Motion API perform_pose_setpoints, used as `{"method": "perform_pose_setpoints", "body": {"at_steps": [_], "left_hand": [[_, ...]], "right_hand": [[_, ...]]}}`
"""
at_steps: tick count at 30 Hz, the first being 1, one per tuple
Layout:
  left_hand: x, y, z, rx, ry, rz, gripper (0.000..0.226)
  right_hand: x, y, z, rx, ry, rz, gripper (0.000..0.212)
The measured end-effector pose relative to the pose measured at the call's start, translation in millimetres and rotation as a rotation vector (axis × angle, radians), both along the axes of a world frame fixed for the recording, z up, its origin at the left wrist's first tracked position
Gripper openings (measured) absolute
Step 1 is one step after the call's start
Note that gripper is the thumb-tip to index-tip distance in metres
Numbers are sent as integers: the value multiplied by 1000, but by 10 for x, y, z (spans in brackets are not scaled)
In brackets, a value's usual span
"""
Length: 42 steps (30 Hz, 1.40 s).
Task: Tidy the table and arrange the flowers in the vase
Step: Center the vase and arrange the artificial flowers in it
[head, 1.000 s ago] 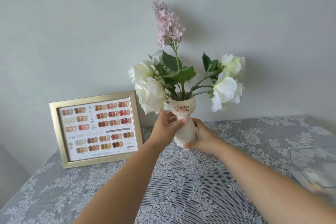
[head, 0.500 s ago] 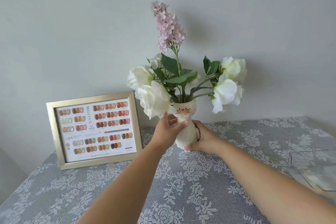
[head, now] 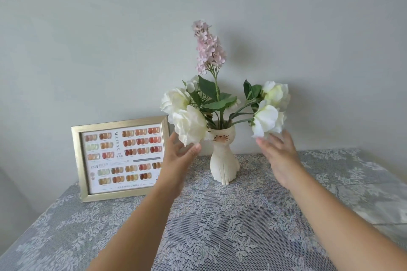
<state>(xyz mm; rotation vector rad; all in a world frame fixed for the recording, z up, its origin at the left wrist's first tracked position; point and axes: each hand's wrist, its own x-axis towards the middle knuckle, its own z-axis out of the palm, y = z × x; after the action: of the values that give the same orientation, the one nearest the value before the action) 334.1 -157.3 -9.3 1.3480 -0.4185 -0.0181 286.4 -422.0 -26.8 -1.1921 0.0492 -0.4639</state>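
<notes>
Left hand [head: 178, 156] fingers spread and loose, gripping nothing, thumb tip [head: 196, 147] brushing the underside of the left white blooms [head: 184, 114]. Right hand [head: 279, 156] also open, fingers [head: 264, 144] splayed, tips just under the right white blooms [head: 272, 109]; contact there hard to tell. Both hands flank the vase [head: 224, 156], apart from it. Vase is white, cat-shaped with a drawn face, standing upright on the table [head: 220, 226] near its back edge, roughly mid-width, close to the wall [head: 88, 28]. Stems and green leaves [head: 214, 100] rise from its mouth, a tall pink flower spike [head: 208, 48] in the centre. Gold picture frame [head: 120, 158] with colour swatches leans at the back left corner, just beside the left hand. Grey lace tablecloth [head: 242, 237] covers the top.
</notes>
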Motion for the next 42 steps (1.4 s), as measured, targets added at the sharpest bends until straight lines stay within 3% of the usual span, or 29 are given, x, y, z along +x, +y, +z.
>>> {"method": "perform_pose_setpoints", "body": {"at_steps": [1, 3, 7, 12, 17, 21, 28, 31, 37, 42], "left_hand": [[-16, 5, 69, -42, -3, 6, 76], [-62, -21, 205, -87, -12, 42, 80], [-158, -89, 390, -53, -117, 110, 83], [-317, -140, 566, 105, -320, 169, 59], [-320, -203, 688, 322, -379, 288, 44], [-334, -279, 722, 412, -438, 338, 38], [-342, -418, 753, 584, -539, 442, 43], [-284, -434, 772, 680, -611, 435, 43], [-246, -409, 723, 704, -638, 426, 28], [-291, -380, 708, 679, -596, 401, 41]], "right_hand": [[-12, -19, 99, 65, -53, -12, 105], [-14, -41, 283, 97, -135, -39, 98], [-27, 33, 587, -104, -163, -104, 69], [-58, 216, 857, -356, -198, -148, 50], [-23, 343, 1054, -594, -154, -208, 60], [-6, 431, 1181, -753, -139, -284, 42], [3, 443, 1227, -928, -122, -310, 32], [27, 408, 1224, -998, -93, -289, 39], [6, 365, 1175, -1111, -3, -215, 49], [-118, 337, 1166, -1078, -27, -229, 46]]}}
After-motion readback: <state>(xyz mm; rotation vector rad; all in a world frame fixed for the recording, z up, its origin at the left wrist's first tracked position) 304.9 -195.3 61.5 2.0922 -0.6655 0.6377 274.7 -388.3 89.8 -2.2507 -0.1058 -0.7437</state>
